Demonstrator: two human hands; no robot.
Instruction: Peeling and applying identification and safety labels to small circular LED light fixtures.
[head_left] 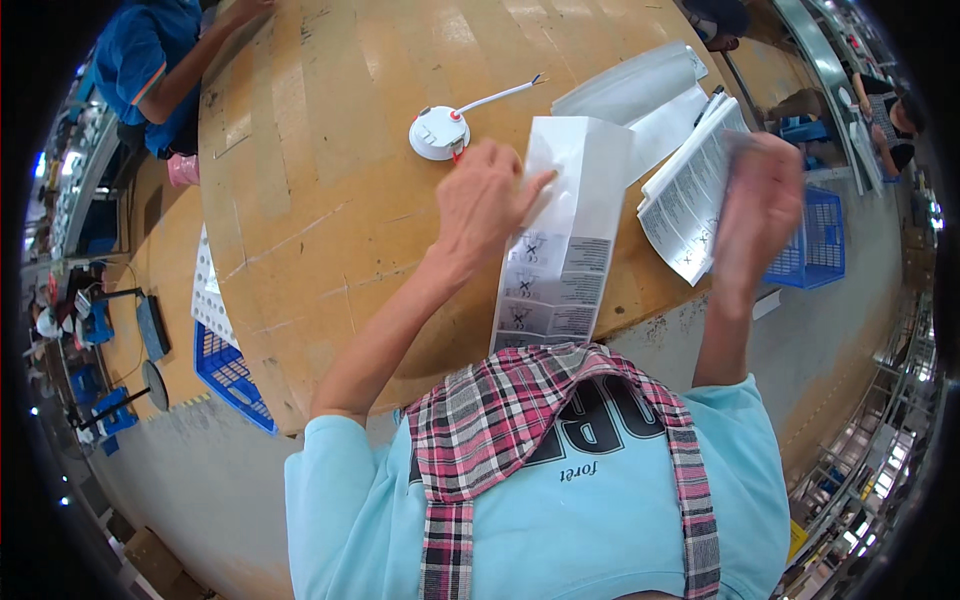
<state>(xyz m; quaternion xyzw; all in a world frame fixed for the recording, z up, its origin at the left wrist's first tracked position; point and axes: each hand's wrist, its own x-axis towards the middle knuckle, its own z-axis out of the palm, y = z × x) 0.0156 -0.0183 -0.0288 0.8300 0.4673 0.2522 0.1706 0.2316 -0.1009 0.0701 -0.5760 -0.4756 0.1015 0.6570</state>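
A white round lamp fitting (pixel 437 133) with a red part and a white cable (pixel 497 97) ending in bare wires lies on the table. Just below it is my left hand (pixel 482 205), fingers bent and thumb stretched out onto the edge of a long label strip (pixel 570 210). Printed labels cover the strip's lower part, which runs down toward my body. To the right, my right hand (pixel 763 205) is raised and smeared by motion beside a stack of printed sheets (pixel 688 205); whether it holds anything is unclear.
Another whitish sheet roll (pixel 630 88) lies behind the strip, with a dark pen-like thing (pixel 711 104) by the stack. Blue crates stand at the right (pixel 822 235) and lower left (pixel 228 372) of the wooden table (pixel 330 180). A person in blue (pixel 150 75) is at the far left.
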